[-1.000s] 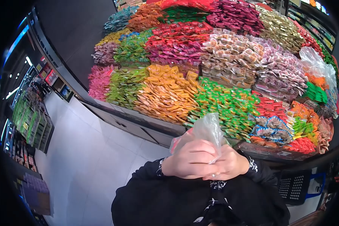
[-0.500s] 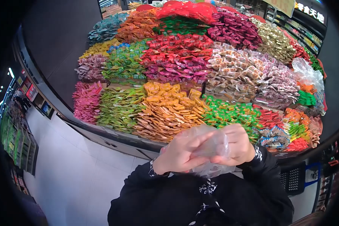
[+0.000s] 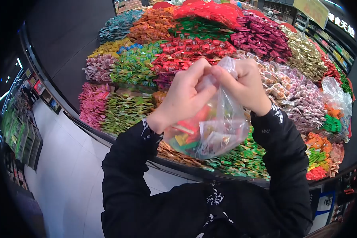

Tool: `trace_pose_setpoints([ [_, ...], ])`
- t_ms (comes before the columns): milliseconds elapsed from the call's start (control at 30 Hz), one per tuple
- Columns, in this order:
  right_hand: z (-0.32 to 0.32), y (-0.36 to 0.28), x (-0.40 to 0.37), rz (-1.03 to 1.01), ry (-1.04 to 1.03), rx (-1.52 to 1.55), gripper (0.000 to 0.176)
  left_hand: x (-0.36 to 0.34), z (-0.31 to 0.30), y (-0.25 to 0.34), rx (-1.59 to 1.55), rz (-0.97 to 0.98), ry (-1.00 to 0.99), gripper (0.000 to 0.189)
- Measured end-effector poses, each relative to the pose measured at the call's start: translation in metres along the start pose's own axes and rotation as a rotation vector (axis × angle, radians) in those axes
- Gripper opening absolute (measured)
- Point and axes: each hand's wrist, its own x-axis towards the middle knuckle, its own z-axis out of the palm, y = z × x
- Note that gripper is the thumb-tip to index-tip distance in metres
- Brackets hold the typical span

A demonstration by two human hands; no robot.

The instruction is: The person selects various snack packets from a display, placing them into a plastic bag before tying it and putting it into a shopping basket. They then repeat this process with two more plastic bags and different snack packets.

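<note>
Two hands, the left hand and right hand, are clamped side by side on the neck of a clear plastic bag of mixed wrapped sweets, held above a worktop heaped with colourful candy piles.

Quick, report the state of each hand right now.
Left hand: closed, pinching the top of the clear plastic bag.
Right hand: closed, gripping the top of the same bag.
</note>
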Motion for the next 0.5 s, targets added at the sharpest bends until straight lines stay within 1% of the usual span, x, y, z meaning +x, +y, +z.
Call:
trace_pose_setpoints([
  [33,0.002,0.004,0.004,0.017,0.004,0.016,0.038,0.005,0.002,-0.014,0.007,0.037,0.06,0.017],
  [133,0.006,0.036,0.01,0.083,0.005,-0.065,0.035,0.012,-0.007,-0.046,0.115,0.018,0.119,0.019],
  [200,0.001,0.051,0.02,0.116,0.018,-0.042,0.038,0.015,-0.015,-0.068,0.108,0.033,0.153,0.021],
  [267,-0.002,0.087,0.023,0.144,0.077,-0.027,0.041,0.016,-0.03,-0.103,0.121,0.068,0.169,0.021],
  [300,-0.007,0.1,0.022,0.177,0.085,0.065,0.043,0.014,-0.039,-0.121,-0.001,-0.063,0.157,0.02],
  [333,-0.014,0.113,0.022,0.209,0.093,0.158,0.045,0.011,-0.048,-0.13,-0.107,-0.111,0.149,0.018],
  [367,-0.02,0.121,0.018,0.313,0.108,0.154,0.047,0.007,-0.057,-0.137,-0.213,-0.16,0.139,0.017],
  [433,-0.031,0.134,0.011,0.468,0.121,0.04,0.052,-0.001,-0.081,-0.148,-0.461,-0.249,0.088,0.015],
  [500,-0.037,0.141,0.007,0.58,0.156,-0.164,0.056,-0.009,-0.104,-0.158,-0.755,-0.336,0.014,0.017],
])
